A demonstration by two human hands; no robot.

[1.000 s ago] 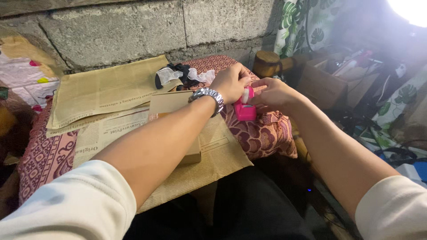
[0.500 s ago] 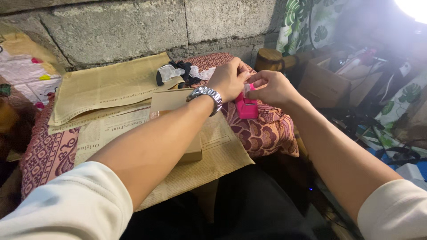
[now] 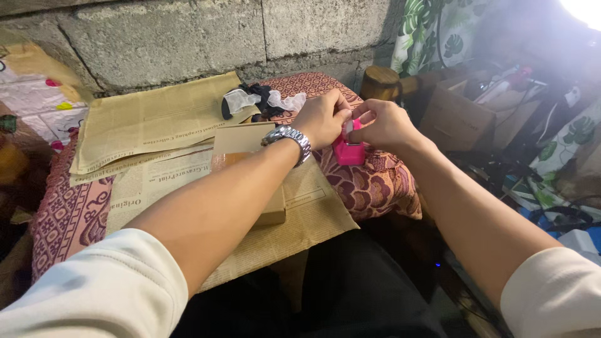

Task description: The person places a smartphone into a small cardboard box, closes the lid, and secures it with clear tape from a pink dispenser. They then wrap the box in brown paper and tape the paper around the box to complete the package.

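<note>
left hand [image 3: 322,117] and right hand [image 3: 383,125] both pinch tape end at pink tape dispenser [image 3: 348,150], right edge of table [image 3: 375,188]. strip not yet free; cardboard box [image 3: 247,156] on kraft paper [image 3: 300,219], unwrapped.

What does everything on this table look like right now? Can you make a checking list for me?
Surface: table under a red patterned cloth, with tan printed paper sheets spread over its left side.
Job's things: pink tape dispenser standing on the cloth; brown cardboard box on the paper, partly behind the left arm.
Clutter: white and black ribbon pieces by the wall.
Grippers: left hand and right hand meet at the top of the dispenser, fingers pinched; whether they grip tape cannot be told.
Cables: dark cables on the floor to the right.
Surroundings: grey block wall, open cardboard box, leaf-print curtain, wooden mallet.
</note>
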